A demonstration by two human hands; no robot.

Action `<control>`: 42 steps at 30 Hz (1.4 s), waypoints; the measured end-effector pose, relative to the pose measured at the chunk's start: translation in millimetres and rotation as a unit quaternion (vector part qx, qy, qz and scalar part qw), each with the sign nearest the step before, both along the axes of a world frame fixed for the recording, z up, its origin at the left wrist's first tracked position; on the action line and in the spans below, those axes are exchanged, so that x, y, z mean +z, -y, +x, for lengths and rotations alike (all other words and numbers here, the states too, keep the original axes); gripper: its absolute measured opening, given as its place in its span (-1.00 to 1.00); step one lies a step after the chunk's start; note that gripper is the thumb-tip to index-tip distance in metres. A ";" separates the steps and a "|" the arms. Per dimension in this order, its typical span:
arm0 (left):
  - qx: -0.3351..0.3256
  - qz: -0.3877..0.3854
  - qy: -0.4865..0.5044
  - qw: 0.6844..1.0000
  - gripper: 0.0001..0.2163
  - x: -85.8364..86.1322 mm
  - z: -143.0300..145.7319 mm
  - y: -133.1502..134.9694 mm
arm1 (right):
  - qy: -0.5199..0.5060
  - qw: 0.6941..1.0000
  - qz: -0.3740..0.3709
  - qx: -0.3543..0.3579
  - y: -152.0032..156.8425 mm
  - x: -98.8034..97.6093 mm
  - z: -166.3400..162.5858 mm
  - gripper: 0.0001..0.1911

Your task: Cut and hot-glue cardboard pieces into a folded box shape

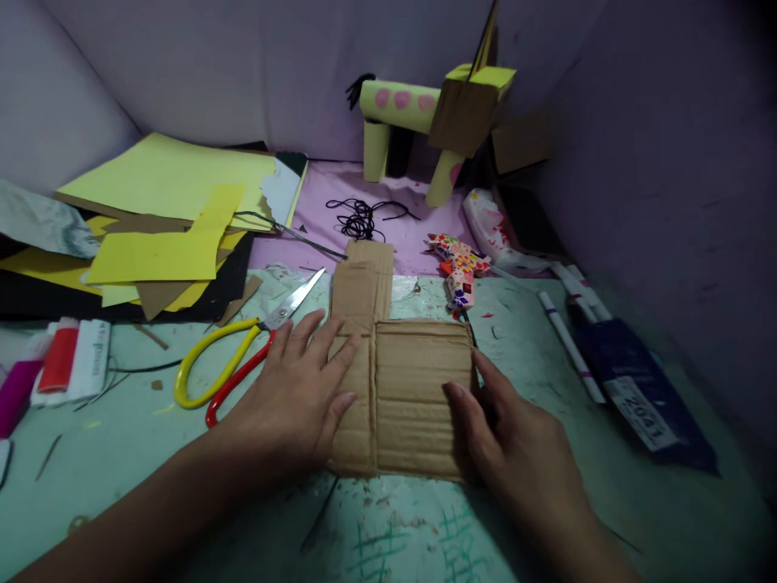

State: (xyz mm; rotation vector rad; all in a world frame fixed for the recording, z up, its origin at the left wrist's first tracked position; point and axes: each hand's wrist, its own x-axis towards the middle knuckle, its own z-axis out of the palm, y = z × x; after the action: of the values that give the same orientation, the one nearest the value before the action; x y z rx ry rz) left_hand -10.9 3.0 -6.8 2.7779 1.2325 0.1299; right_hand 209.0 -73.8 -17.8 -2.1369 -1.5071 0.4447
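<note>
In front of me a brown corrugated cardboard piece [418, 397] lies on the table, creased into panels, with a narrower flap at its far end. My left hand [303, 380] rests flat on its left panel, fingers spread. At the right edge, my right hand [515, 437] pinches the cardboard between thumb and fingers. Scissors [261, 328] with one yellow and one red handle lie beside my left hand, blades pointing away. Beyond the cardboard is a tangle of black cord [358, 217].
A paper-tube animal [401, 105] with pink spots stands at the back. Yellow paper sheets [163, 182] and scraps pile at left, near glue tubes [73, 360]. At right are a floral-patterned object [458, 267], a white pen [571, 348] and a dark blue packet [652, 389].
</note>
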 end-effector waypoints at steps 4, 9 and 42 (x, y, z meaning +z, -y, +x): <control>-0.008 0.007 0.105 0.994 -0.56 2.7 -1.8 1.8 | -0.227 0.970 0.041 -0.075 -0.2 2.6 5.8 -0.51; -0.003 -0.008 0.189 0.982 -0.44 4.8 -3.3 6.0 | -0.376 0.914 0.077 -0.130 -4.2 7.5 15.1 -0.68; 0.178 -0.028 0.033 0.983 -0.49 24.7 10.3 14.0 | -0.594 0.772 0.198 -0.105 -47.1 34.1 -26.5 -0.76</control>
State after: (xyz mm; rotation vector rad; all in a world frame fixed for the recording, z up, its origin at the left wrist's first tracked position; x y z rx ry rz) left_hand -0.6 -10.9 17.9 2.4569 1.6740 0.2084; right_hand 182.5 -26.7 16.3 -1.1586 -0.5189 1.0204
